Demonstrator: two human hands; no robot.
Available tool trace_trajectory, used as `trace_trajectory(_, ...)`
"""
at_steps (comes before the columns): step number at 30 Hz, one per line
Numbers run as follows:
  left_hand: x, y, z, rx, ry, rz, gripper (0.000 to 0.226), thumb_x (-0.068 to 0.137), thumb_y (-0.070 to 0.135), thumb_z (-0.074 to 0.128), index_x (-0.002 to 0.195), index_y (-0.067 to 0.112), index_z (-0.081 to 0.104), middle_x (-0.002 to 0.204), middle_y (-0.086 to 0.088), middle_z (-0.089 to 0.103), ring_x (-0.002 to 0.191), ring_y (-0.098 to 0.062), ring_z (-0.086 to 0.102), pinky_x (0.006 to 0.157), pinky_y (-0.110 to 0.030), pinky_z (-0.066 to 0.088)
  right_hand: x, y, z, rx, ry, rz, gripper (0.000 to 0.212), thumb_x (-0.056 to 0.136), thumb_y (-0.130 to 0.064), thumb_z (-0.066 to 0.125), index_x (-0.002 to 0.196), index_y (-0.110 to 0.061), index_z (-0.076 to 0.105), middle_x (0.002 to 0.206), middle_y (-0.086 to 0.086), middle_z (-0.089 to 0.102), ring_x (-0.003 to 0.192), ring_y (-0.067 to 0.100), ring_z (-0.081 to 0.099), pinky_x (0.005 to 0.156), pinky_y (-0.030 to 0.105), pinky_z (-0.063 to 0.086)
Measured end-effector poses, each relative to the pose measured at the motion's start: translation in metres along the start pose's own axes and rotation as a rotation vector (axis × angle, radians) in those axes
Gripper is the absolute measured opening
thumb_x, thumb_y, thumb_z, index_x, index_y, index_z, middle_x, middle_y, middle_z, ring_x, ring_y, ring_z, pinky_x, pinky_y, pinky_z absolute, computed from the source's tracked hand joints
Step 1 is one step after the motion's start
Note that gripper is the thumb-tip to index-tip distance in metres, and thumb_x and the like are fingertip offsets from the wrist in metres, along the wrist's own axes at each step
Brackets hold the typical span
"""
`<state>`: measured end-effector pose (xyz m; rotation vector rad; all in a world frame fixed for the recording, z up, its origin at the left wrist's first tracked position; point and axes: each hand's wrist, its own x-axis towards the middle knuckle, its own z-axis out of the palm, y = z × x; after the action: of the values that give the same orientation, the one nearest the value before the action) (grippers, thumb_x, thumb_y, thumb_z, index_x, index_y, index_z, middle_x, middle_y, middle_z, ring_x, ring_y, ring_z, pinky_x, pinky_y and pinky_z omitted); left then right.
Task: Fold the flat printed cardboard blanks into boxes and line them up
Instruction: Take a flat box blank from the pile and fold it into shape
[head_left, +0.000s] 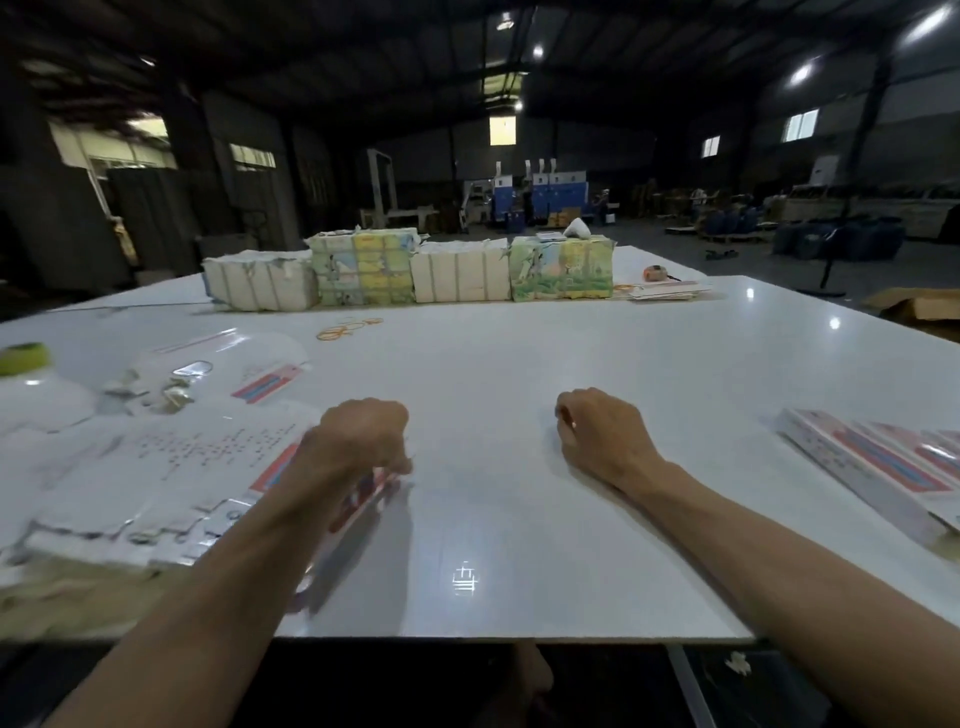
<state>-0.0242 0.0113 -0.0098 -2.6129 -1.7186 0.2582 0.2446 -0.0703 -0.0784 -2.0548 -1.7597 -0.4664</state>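
1. Cardboard blank (366, 496), blurred, is pinched under my left hand (358, 434), beside the blank stack (156, 467).
2. Folded boxes (872, 467) lie side by side, far right.
3. Right hand (602, 431) is curled, apparently empty, resting on the table (493, 364).

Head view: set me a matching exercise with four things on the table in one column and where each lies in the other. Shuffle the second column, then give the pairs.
Things
1. stack of flat blanks
2. printed boxes
3. orange rubber bands
4. row of wrapped bundles

Places
A. far side of the table
B. near left, by the left hand
C. near right edge
D. left of the middle, just in front of the bundles

Pairs: 1-B, 2-C, 3-D, 4-A
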Motion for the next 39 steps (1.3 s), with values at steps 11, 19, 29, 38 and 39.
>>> trace_trajectory(11,0.011,-0.048,0.006,-0.113,-0.068,-0.197,0.084,0.060,0.083,0.081,0.106,0.016,0.060,0.095,0.002,0.068,0.085,-0.016,0.064,0.064,-0.030,0.044,0.001,0.013,0.010,0.216,0.001,-0.012,0.016,0.096,-0.015,0.050,0.088,-0.017,0.064,0.085,-0.006,0.067,0.079,0.021,0.061,0.066,0.034,0.047)
trace_trajectory(19,0.038,-0.082,-0.016,-0.541,-0.112,-0.232,0.056,0.084,0.057,0.081,0.112,0.012,0.068,0.084,-0.007,0.081,0.074,-0.028,0.080,0.067,-0.039,0.064,0.002,0.019,0.011,0.395,0.019,0.076,0.017,0.097,-0.017,0.053,0.090,-0.021,0.068,0.084,-0.012,0.071,0.078,0.015,0.062,0.064,0.029,0.039)
trace_trajectory(29,0.043,0.036,-0.019,-1.648,-0.364,0.286,0.049,0.106,0.038,0.055,0.142,0.005,0.054,0.128,-0.019,0.072,0.111,-0.035,0.074,0.082,-0.043,0.065,0.011,0.016,0.002,0.607,0.374,-0.047,0.025,0.102,-0.008,0.060,0.124,-0.019,0.066,0.104,-0.009,0.068,0.087,0.011,0.064,0.077,0.028,0.056)
trace_trajectory(38,0.041,0.122,0.043,-1.778,-0.196,0.344,0.063,0.107,0.063,0.033,0.091,0.026,0.081,0.097,-0.017,0.077,0.078,-0.032,0.078,0.067,-0.036,0.063,0.012,0.017,-0.005,0.517,0.281,-0.023,0.036,0.109,-0.037,0.050,0.137,-0.017,0.063,0.133,-0.002,0.052,0.127,0.012,0.048,0.096,0.038,0.056)
trace_trajectory(39,0.041,0.121,0.046,-1.773,-0.175,0.362,0.063,0.108,0.063,0.033,0.086,0.030,0.081,0.094,-0.014,0.078,0.075,-0.029,0.078,0.065,-0.033,0.062,0.013,0.017,-0.005,0.488,0.264,-0.018,0.036,0.109,-0.036,0.052,0.134,-0.015,0.066,0.131,-0.002,0.055,0.126,0.010,0.047,0.097,0.038,0.053)
